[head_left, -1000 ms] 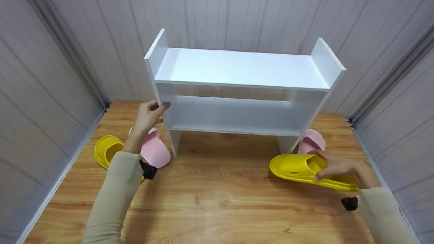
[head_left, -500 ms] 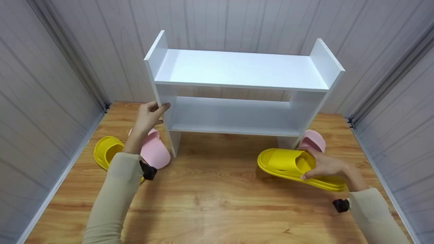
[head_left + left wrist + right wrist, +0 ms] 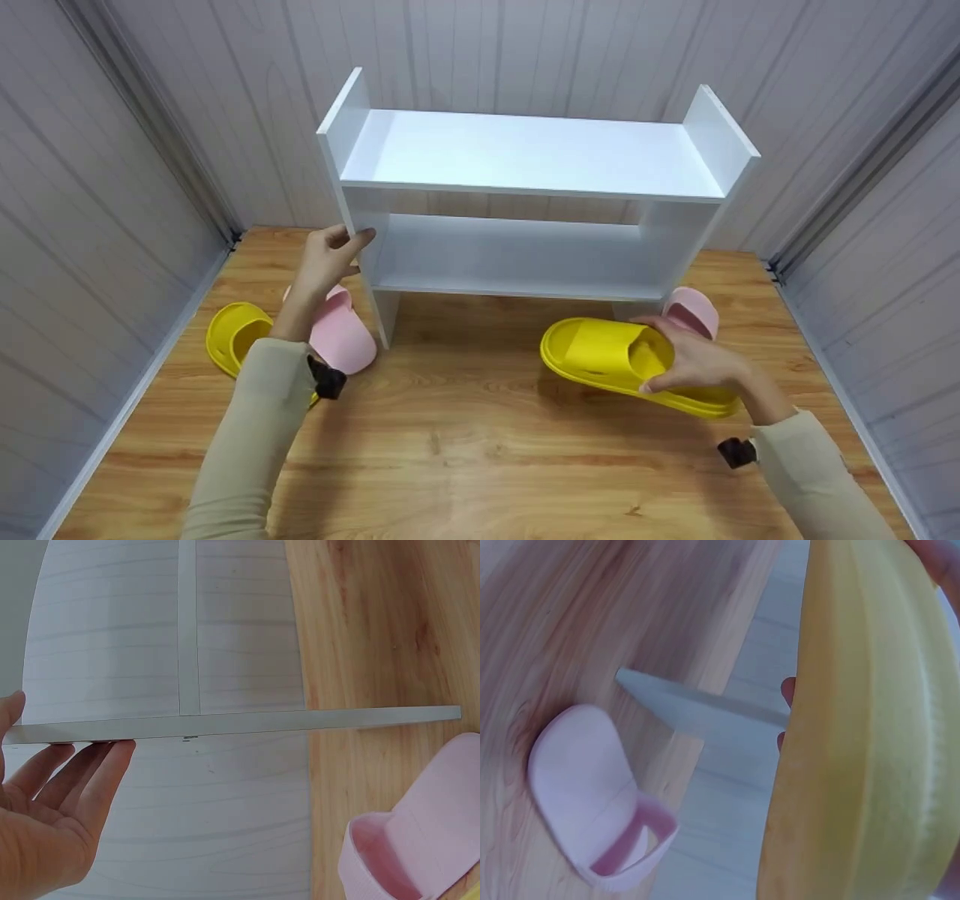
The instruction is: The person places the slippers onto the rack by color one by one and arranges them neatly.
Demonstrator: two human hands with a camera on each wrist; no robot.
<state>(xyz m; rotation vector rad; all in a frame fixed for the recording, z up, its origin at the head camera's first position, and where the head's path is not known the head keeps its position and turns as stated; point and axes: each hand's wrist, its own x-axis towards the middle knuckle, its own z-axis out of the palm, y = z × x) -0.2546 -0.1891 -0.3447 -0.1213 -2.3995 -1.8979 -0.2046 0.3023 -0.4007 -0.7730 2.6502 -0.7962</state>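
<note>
A yellow slipper [image 3: 600, 352] is gripped by my right hand [image 3: 694, 364], thumb on its near edge and fingers on the far side. Its toe points left, and it looks raised above the floor. In the right wrist view the yellow slipper [image 3: 862, 735] fills the right half. My left hand [image 3: 324, 259] pinches the left side panel of a white shelf rack [image 3: 517, 259]; in the left wrist view the left hand [image 3: 60, 817] has the thumb on one face of the panel and several fingers on the other.
Left of the rack lie a pink slipper [image 3: 343, 337] and another yellow slipper [image 3: 229, 330], partly behind the left forearm. A second pink slipper [image 3: 694, 309] lies by the rack's right foot. Panelled walls [image 3: 90, 225] enclose the wooden floor [image 3: 465, 465].
My right hand has carried the yellow slipper leftward, to in front of the rack's right foot. The left hand has stayed on the side panel.
</note>
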